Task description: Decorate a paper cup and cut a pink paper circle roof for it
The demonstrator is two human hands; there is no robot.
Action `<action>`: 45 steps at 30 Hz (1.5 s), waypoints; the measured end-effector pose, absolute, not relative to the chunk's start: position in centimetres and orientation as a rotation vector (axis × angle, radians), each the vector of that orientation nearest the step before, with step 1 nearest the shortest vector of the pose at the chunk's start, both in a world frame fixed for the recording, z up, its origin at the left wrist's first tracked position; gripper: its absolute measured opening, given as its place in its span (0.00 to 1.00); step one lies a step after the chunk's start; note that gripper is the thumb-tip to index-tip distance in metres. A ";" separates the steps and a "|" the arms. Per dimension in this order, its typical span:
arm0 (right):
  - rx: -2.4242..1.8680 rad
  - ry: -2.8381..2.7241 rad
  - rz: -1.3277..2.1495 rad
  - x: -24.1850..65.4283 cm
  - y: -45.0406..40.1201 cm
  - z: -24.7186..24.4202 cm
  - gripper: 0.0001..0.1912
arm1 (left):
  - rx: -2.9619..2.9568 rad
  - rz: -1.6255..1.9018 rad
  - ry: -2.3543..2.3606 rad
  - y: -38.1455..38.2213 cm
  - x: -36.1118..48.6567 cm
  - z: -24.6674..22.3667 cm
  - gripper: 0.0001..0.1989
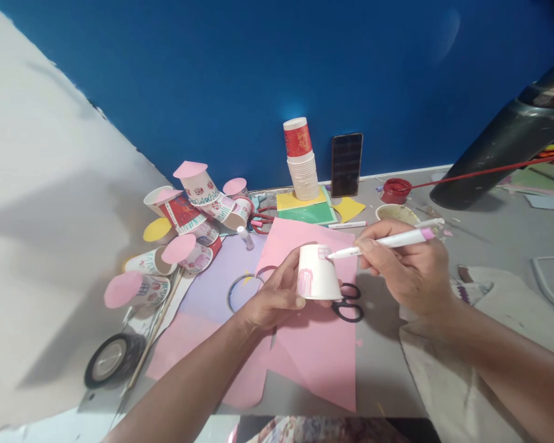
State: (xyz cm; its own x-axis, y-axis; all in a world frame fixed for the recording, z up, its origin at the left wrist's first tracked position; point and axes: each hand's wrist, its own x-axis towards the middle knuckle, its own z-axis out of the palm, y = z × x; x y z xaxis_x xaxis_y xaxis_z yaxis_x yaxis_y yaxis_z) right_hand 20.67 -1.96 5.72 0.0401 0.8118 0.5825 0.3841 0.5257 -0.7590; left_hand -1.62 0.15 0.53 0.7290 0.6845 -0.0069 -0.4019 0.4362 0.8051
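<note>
A white paper cup (318,280) is upside down in my left hand (274,295), fingers wrapped round its left side and back. Pink marker lines on it form a door-like arch and a small window grid. My right hand (409,264) grips a white marker (388,242) with a pink end, its tip at the window drawing. Beneath the cup lie pink paper sheets (323,363) and black-handled scissors (351,303), partly hidden behind the cup and my left hand.
Decorated cups with pink paper cones (198,184) cluster at the left near black tape (113,363) and a thin stick (154,332). A cup stack (303,175) and phone (346,165) stand at the back. Right are a black bottle (493,147), a red pot (396,191) and a cloth (503,332).
</note>
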 end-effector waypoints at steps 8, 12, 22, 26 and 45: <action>-1.061 -1.580 0.433 20.9 -1.9 5.4 0.11 | 0.898 0.688 0.329 0.2 -1.5 0.6 0.42; -1.059 -1.582 0.444 20.9 -2.0 5.1 0.11 | 0.913 0.693 0.356 0.3 -1.6 0.5 0.42; -1.088 -1.537 0.502 21.1 -1.5 4.6 0.08 | 1.052 0.744 0.579 -0.1 -1.9 0.4 0.47; -1.151 -1.791 0.566 21.4 -1.2 5.0 0.23 | 1.269 0.720 0.657 -0.4 -1.8 0.9 0.48; -1.226 -2.069 0.368 21.3 -0.9 3.9 0.24 | 1.302 0.854 0.781 -0.4 -1.9 0.3 0.51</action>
